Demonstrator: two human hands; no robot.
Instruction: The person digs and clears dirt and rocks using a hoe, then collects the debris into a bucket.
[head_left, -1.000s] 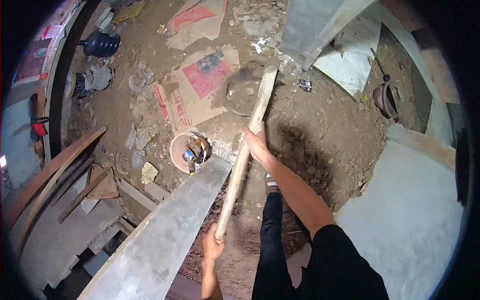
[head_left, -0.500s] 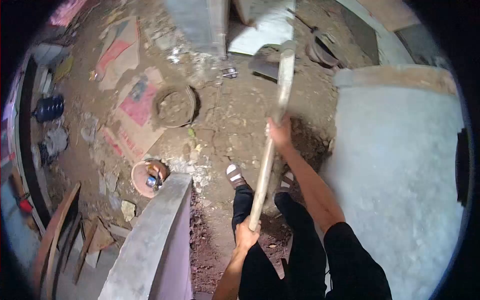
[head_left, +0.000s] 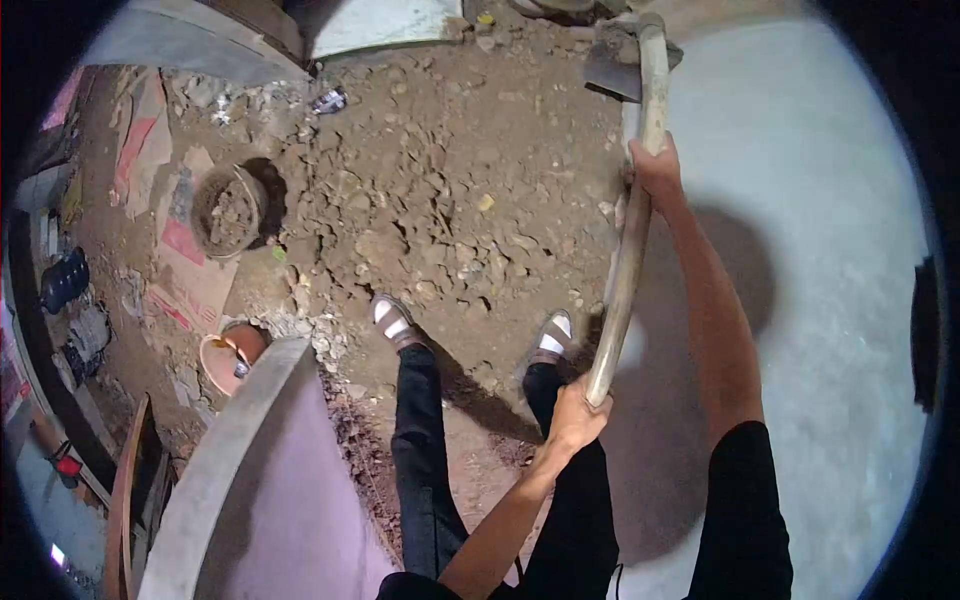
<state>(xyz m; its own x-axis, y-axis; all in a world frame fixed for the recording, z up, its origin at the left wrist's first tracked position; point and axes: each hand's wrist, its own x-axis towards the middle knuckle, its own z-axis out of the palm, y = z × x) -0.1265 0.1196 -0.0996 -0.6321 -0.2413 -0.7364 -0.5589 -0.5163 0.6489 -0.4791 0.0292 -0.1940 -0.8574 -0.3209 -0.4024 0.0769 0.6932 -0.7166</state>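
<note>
A hoe (head_left: 628, 255) with a long pale wooden handle slants across the right half of the head view. My left hand (head_left: 578, 414) is closed round the handle's lower end. Farther up, my right hand (head_left: 656, 170) grips the same handle, not far below the metal blade (head_left: 612, 78). The blade is at the far right, close to the pale wall, with dirt on it. Broken clods of soil (head_left: 440, 200) cover the ground ahead of my feet. Whether the blade touches the ground cannot be made out.
A pale wall (head_left: 830, 250) stands close on my right, and a low wall (head_left: 225, 470) on my left. A bucket of soil (head_left: 225, 212) sits on flattened cardboard (head_left: 190, 285). Beyond the low wall is an orange tub (head_left: 218, 362). A large plastic bottle (head_left: 64, 279) lies far left.
The hoe and both hands have shifted right in view, towards the pale wall. My view has turned as well, so the bucket and low wall appear farther left. Both hands keep their hold.
</note>
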